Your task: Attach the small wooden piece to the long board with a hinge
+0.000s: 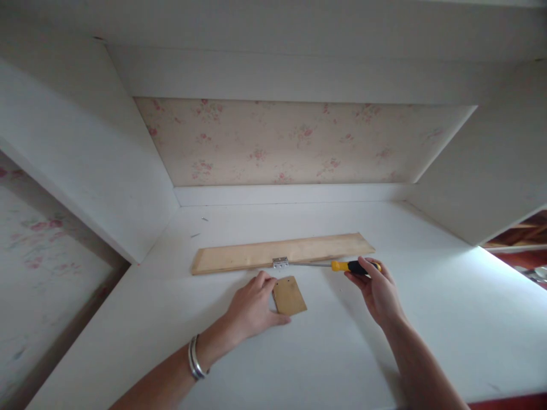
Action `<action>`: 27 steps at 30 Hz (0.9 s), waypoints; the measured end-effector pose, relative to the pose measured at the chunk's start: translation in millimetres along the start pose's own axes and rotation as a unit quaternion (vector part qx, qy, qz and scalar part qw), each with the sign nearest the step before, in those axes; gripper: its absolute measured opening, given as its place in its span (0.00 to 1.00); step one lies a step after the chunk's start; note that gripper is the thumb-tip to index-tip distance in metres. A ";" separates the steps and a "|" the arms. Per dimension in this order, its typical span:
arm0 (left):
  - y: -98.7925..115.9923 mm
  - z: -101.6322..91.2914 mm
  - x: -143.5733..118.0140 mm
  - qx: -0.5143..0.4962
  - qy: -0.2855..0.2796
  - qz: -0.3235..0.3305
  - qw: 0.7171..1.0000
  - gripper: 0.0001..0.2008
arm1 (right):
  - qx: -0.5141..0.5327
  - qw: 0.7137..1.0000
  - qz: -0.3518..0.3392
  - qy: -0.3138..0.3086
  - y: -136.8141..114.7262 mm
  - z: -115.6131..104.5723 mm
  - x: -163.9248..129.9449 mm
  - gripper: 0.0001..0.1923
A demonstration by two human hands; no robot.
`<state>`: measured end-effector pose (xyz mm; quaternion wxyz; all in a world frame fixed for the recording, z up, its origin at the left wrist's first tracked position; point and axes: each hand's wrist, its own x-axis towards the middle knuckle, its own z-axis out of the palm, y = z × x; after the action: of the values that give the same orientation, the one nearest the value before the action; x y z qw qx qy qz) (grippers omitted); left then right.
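My right hand [376,287] is closed around the yellow and black handle of a screwdriver [341,266]. Its thin metal shaft points left, with the tip at or beside a small metal hinge [281,262] on the near edge of a long wooden board [239,255]. My left hand [252,304] grips a small wooden piece [290,296] along its left side, fingers at the upper corner and thumb at the lower one. Two small dark holes show near that piece's far edge. It lies just in front of the hinge, apart from the board.
Two screws or nails [195,235] lie on the white surface [342,353] behind the board's left end. White panels [470,171] rise at both sides, and a white ledge runs along the back beneath flowered wallpaper [277,142]. Another white panel hangs overhead.
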<state>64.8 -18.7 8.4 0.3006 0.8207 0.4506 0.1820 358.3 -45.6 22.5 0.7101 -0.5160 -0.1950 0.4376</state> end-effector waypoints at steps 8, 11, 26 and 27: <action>2.5 -11.3 8.0 0.013 -0.020 -0.068 0.997 0.41 | 0.016 1.000 -0.007 0.012 6.7 -4.2 6.0 0.17; -3.4 -9.2 10.1 -0.090 -0.028 -0.086 0.992 0.35 | 0.016 1.000 -0.008 0.013 7.3 -3.6 6.4 0.17; -7.9 -19.3 25.7 -0.377 -0.067 -0.227 0.896 0.11 | 0.018 1.000 0.002 0.013 5.2 -2.5 5.5 0.17; -8.8 -18.0 26.8 -0.377 -0.061 -0.226 0.896 0.11 | 0.018 1.000 0.002 0.012 5.5 -2.7 5.9 0.17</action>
<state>63.1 13.7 16.9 0.6473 0.5316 0.5022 0.2150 361.2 -41.8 15.4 0.7209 -0.5090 -0.1775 0.4356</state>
